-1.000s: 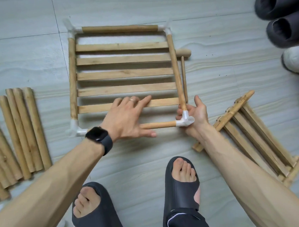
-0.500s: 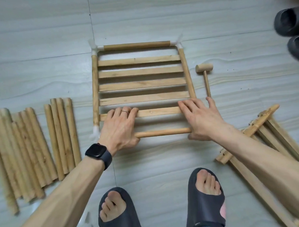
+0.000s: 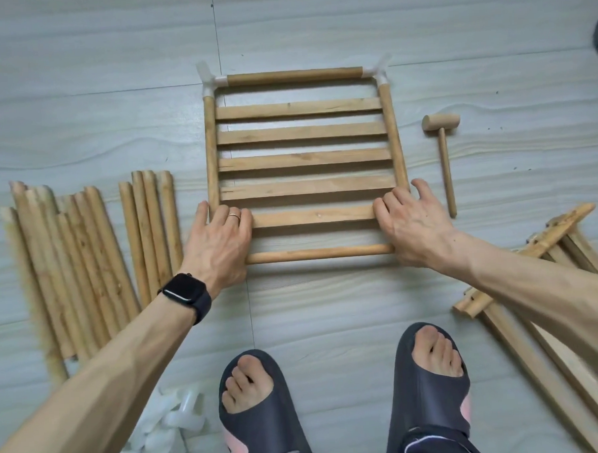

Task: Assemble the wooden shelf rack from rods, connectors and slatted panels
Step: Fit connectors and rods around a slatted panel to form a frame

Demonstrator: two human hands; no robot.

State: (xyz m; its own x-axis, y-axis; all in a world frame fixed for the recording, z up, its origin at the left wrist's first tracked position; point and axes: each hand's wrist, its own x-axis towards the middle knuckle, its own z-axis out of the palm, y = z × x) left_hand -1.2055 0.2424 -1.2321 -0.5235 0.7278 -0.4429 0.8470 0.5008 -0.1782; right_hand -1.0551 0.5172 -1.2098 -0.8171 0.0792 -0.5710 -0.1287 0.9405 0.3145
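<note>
A heap of spare connectors (image 3: 162,434) lies on the floor nearest the person's feet. Just beyond, the left hand (image 3: 219,243) and right hand (image 3: 414,231) lie flat, fingers fairly straight, over the two near corners of the frame (image 3: 211,151), pressing on the near rod (image 3: 319,254) and last slat. Their palms hide the corner joints. Uneven pressure could skew the frame and pop a rod from the far connectors (image 3: 379,72), and a half-seated joint might part when lifted. The mallet (image 3: 441,151) lies untouched to the right.
</note>
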